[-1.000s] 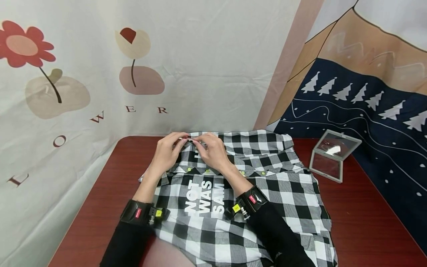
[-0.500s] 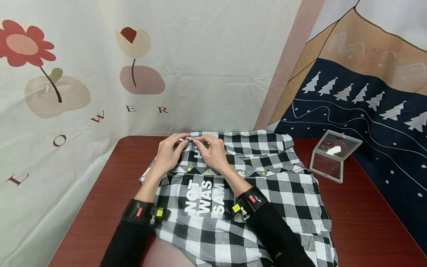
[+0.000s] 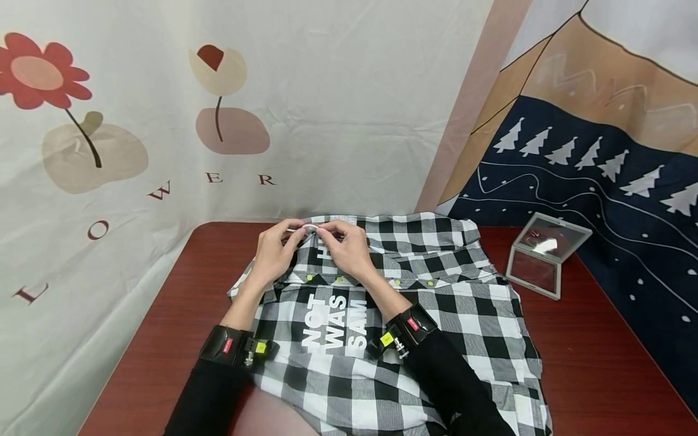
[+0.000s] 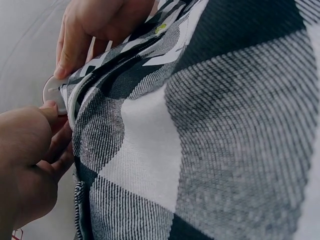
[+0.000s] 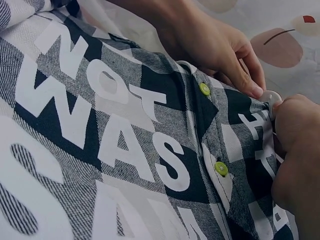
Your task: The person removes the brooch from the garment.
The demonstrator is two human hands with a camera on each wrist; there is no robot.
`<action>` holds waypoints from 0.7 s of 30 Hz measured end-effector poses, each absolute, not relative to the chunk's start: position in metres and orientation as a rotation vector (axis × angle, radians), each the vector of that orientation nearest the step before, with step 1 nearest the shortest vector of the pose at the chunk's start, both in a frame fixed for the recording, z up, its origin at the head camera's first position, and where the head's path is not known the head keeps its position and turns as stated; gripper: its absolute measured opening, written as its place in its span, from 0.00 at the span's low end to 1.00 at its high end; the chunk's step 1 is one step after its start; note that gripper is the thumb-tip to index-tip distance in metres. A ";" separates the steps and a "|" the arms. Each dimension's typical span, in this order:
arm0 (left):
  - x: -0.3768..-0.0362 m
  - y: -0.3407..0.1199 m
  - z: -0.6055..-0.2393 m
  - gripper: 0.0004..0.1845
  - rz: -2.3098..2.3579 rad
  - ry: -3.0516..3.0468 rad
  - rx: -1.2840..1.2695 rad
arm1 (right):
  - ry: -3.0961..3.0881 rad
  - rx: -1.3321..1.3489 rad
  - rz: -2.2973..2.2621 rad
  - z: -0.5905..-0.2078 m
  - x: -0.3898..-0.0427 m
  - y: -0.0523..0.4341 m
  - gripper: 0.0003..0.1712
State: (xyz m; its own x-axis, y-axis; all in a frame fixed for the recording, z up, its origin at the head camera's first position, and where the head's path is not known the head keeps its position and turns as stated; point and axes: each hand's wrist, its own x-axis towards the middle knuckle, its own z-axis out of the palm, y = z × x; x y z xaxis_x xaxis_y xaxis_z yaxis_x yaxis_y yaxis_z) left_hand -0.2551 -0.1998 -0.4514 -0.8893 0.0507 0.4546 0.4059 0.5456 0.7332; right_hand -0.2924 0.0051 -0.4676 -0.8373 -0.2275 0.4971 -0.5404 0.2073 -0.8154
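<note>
I see the checked shirt [image 3: 392, 315] spread flat on the tabletop [image 3: 589, 357], hem towards me, with its far edge bunched between both hands. There, at the far edge near the backdrop, a small pale round piece [image 4: 51, 91], a button or a snap as far as I can tell, sits at the edge of the cloth. My left hand [image 3: 274, 251] pinches the fabric just beside it with thumb and forefinger; my right hand [image 3: 349, 247] pinches the same edge from the other side, so the two sets of fingertips nearly touch over the round piece.

The risk I judge from here: the grip is a fingertip one on thin, slack cloth, so the edge could slip free, or a pull from one side could drag the whole shirt across the smooth tabletop and spoil how it lies. A hard tug might also strain the stitching around the round piece.

White block letters on the shirt read "NOT WAS SAM" [image 5: 125, 125]. Small yellow-green buttons [image 5: 204, 89] run across just above them. The hanging cloth [image 3: 163, 151] behind shows "O W E R". A hinged mirror [image 3: 540, 254] stands open well off to the right.
</note>
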 end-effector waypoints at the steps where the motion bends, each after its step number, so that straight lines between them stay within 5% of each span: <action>1: -0.255 -0.200 -0.451 0.13 -1.282 -2.407 -0.366 | -2.221 0.727 1.670 -0.468 -0.293 0.005 0.08; 21: -0.254 -0.199 -0.449 0.12 -1.276 -2.406 -0.357 | -2.345 0.770 1.580 -0.466 -0.291 0.006 0.12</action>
